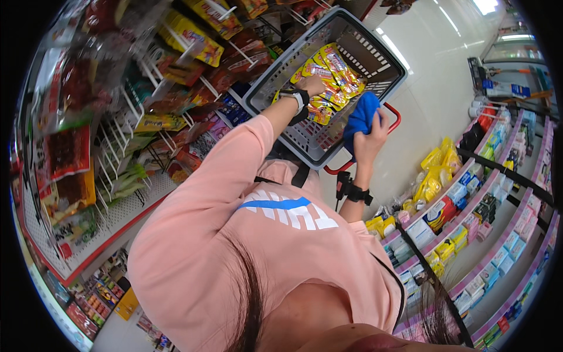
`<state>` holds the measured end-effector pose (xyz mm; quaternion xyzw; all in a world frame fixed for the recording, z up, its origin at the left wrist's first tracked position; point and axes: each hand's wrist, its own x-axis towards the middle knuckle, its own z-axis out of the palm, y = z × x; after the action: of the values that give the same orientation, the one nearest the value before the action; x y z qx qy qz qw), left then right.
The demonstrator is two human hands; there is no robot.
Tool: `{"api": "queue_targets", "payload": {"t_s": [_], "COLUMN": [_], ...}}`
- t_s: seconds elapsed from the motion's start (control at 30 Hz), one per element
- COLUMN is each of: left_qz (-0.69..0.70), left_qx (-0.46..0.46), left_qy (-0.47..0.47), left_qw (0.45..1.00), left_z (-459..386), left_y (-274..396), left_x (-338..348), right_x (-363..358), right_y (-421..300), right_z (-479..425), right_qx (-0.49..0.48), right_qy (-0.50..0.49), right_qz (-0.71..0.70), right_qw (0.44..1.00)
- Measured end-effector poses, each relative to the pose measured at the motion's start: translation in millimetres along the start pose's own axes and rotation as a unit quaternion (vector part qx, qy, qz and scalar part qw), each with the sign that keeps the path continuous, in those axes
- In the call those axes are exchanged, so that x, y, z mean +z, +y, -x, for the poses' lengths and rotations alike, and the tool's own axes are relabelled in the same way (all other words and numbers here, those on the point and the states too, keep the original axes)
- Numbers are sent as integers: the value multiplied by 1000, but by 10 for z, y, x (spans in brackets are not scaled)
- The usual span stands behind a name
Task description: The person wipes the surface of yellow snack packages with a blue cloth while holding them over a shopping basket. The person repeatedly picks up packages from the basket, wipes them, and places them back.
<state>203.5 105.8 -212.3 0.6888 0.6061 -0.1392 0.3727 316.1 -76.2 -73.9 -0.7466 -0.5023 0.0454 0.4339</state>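
Observation:
A grey plastic shopping basket (286,47) with red handles (394,118) is before me, with yellow snack packets (338,72) heaped inside. My left hand (310,85), a white smartwatch on its wrist, reaches into the basket and rests at the packets. Its fingertips are hidden, so whether it grips one is unclear. In my right hand (370,138) is a bunched blue cloth (363,112), held at the basket's near right rim beside a red handle. A black strap with a small device circles the right wrist.
At left, packaged snacks (66,154) hang from white metal hooks (132,105) over a red-edged shelf (110,237). Curved shelves (453,198) of boxed and bagged goods run along the right. Yellow bags (433,176) are piled by them. Pale tiled floor (426,92) lies between.

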Motion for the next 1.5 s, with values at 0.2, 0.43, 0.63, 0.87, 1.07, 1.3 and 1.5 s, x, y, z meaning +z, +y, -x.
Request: {"api": "queue_targets", "payload": {"t_s": [0.2, 0.43, 0.63, 0.87, 1.07, 1.3, 1.5], "left_qz": [299, 464, 714, 467, 451, 320, 424], "left_qx": [-284, -187, -99, 149, 300, 501, 486], "left_qy": [5, -104, 0, 118, 160, 300, 238], "left_qw": [911, 859, 693, 864, 825, 746, 726], "left_z": [-526, -695, -151, 880, 1724, 2261, 2434], "left_y": [-310, -712, -232, -123, -152, -113, -198], "left_x": [570, 603, 309, -574, -853, -1052, -1104], "right_x": [80, 73, 86, -93, 95, 430, 439], "right_y": [44, 123, 116, -338, -660, -1014, -1186], "right_z": [102, 111, 59, -239, -250, -147, -268], "right_qx": [50, 70, 49, -4, -130, -123, -244], "right_qy": [-30, -52, -45, -31, -84, -16, 41], "right_qz": [-19, -32, -24, -89, -101, -261, -226], "right_qw": [998, 996, 997, 996, 983, 957, 942]}}
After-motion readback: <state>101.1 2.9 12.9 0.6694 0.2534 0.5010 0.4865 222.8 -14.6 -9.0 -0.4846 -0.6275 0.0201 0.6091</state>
